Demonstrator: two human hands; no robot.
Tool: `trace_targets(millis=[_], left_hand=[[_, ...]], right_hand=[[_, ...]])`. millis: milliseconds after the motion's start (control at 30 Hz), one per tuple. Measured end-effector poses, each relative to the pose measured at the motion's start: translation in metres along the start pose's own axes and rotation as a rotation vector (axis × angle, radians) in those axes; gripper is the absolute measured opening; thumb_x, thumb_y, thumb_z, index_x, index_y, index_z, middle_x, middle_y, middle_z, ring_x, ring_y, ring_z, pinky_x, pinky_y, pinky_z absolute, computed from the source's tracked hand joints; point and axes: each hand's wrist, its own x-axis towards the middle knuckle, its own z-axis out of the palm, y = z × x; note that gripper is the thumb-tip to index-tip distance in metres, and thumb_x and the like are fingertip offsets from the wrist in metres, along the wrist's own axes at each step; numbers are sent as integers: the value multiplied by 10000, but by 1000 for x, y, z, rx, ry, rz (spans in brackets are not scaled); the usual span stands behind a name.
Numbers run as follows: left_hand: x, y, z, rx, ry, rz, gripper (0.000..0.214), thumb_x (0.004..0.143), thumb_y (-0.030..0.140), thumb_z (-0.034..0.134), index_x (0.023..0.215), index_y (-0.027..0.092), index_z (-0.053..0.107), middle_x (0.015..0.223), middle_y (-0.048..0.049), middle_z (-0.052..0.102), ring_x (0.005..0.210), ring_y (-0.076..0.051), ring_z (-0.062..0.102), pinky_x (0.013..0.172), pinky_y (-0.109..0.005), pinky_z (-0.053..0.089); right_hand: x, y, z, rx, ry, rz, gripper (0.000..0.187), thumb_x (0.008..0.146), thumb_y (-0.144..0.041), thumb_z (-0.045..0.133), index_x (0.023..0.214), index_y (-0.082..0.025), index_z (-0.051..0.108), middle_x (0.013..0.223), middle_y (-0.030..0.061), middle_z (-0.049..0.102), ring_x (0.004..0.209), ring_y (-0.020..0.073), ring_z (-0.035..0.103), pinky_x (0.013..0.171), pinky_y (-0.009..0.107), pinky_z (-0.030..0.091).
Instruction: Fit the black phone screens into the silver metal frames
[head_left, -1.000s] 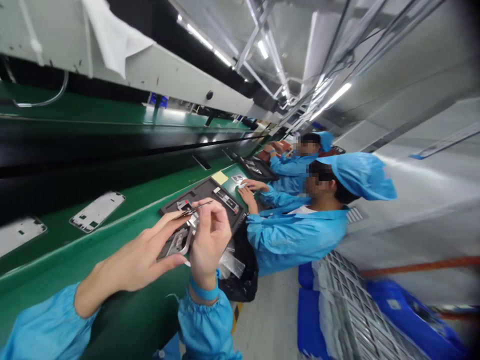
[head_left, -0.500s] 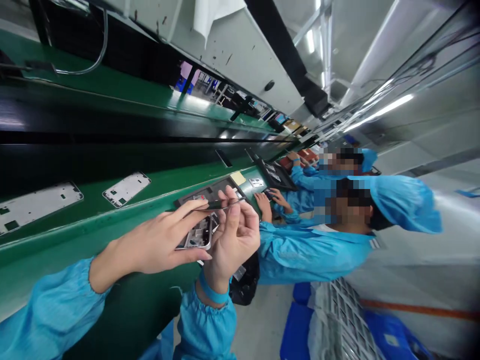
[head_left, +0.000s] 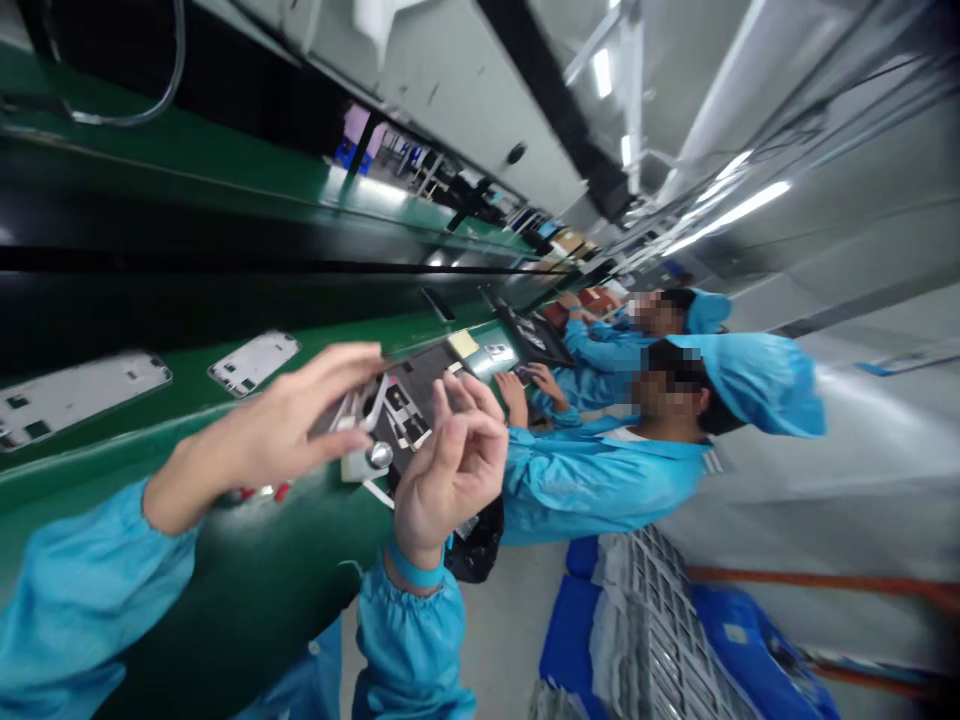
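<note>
My left hand (head_left: 274, 420) is blurred, fingers stretched and thumb set apart below them. Between them shows a dark grey edge that looks like the phone frame (head_left: 328, 412), tilted so that its inside is hidden. My right hand (head_left: 454, 455) is raised beside it, thumb and fingers pinched and curled; whatever they grip does not show clearly. Behind the hands lies a dark tray (head_left: 427, 375) with small black and white parts (head_left: 405, 412). A small container with a round silver top (head_left: 379, 455) sits between my hands.
Two white phone plates (head_left: 253, 362) (head_left: 82, 398) lie on the green bench (head_left: 195, 450). Small red items (head_left: 281, 492) lie under my left forearm. A co-worker in blue (head_left: 600, 480) works close on the right; another sits beyond. A black bag (head_left: 480, 545) hangs at the bench edge.
My left hand has drawn back to the left, away from my right hand, and the phone frame has tilted out of sight. The thin tool at my right fingers no longer shows.
</note>
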Motion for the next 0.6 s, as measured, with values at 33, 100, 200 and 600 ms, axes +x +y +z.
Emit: trace_targets(millis=[33, 100, 200, 600], left_hand=[[-1, -5, -6, -3, 108, -9, 613, 1063, 512, 548, 1597, 213, 514, 1593, -151, 501, 1298, -331, 637, 1144, -428, 484], [-4, -14, -16, -38, 331, -14, 647, 1071, 547, 516, 1608, 187, 494, 1489, -157, 573, 1076, -258, 709, 1001, -371, 546], [-5, -19, -21, -156, 509, 8, 690, 1079, 584, 487, 1607, 140, 470, 1256, -134, 689, 968, -228, 721, 843, -326, 566], [4, 2, -3, -311, 424, -107, 720, 1037, 528, 600, 1599, 95, 480, 1093, -105, 759, 976, -229, 731, 900, -332, 549]], right_hand=[[-15, 8, -7, -40, -50, -3, 193, 1000, -368, 633, 864, -240, 586, 1242, 87, 638, 1211, 257, 661, 1110, 515, 512], [-51, 30, -20, -136, -275, 109, 173, 991, -343, 641, 859, -235, 613, 1213, 95, 659, 1180, 258, 661, 1071, 489, 519], [-105, 69, -30, -279, -607, 360, 186, 980, -325, 624, 830, -215, 613, 1174, 119, 690, 1173, 257, 662, 1061, 456, 496], [-133, 101, -20, -781, -832, 312, 153, 1022, -333, 607, 923, -216, 606, 1389, 162, 594, 1415, 304, 491, 1188, 549, 317]])
